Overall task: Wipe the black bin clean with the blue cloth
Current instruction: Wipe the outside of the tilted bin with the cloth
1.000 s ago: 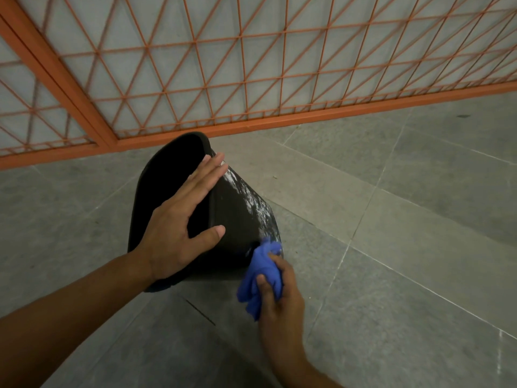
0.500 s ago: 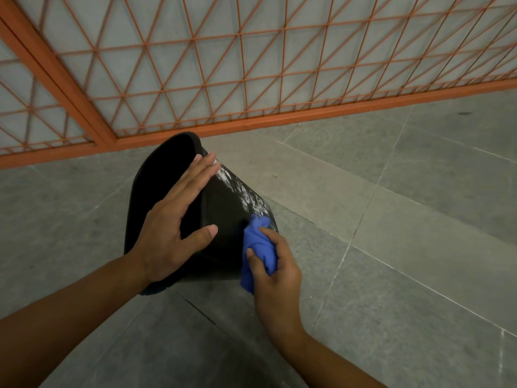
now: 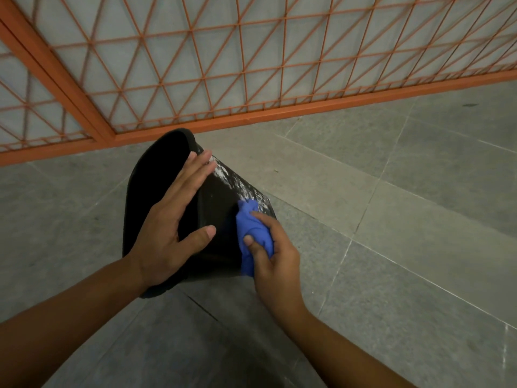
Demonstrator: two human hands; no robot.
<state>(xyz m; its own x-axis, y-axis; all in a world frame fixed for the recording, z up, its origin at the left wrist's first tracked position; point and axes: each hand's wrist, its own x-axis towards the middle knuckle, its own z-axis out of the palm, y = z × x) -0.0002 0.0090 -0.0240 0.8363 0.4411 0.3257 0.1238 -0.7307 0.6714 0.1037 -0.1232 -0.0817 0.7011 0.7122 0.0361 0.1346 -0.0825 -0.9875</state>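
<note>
Right hand (image 3: pixel 275 254): fingers and thumb curled round the bunched blue cloth (image 3: pixel 251 233), gripping it tight. The cloth was pressed against the outer wall of the black bin (image 3: pixel 221 200), near that wall's lower right part, with a tail of fabric hanging below the thumb.

Left hand (image 3: pixel 170 219): open, fingers straight and together, laid flat against the bin's side. The fingertips reached close to the rim at the far end; the thumb stood apart, pointing toward the cloth, its tip just short of it. Nothing was gripped; the palm pressed on the bin.

Black bin: tipped over and leaning, its mouth turned to the left and away, its dark inside showing beyond the left hand's fingers. Its lower edge met the floor near the left wrist. A streak of white residue (image 3: pixel 240 186) ran along the upper right edge of the outer wall, from beside the left fingertips down to the top of the cloth.

Floor (image 3: pixel 391 247): grey stone tiles with pale joints, bearing the bin.

Grille (image 3: pixel 251 65): orange metal frame with a lattice of triangles, standing behind the bin along the floor's far edge, pale panels behind it.

Both forearms entered from the lower edge, bare.
</note>
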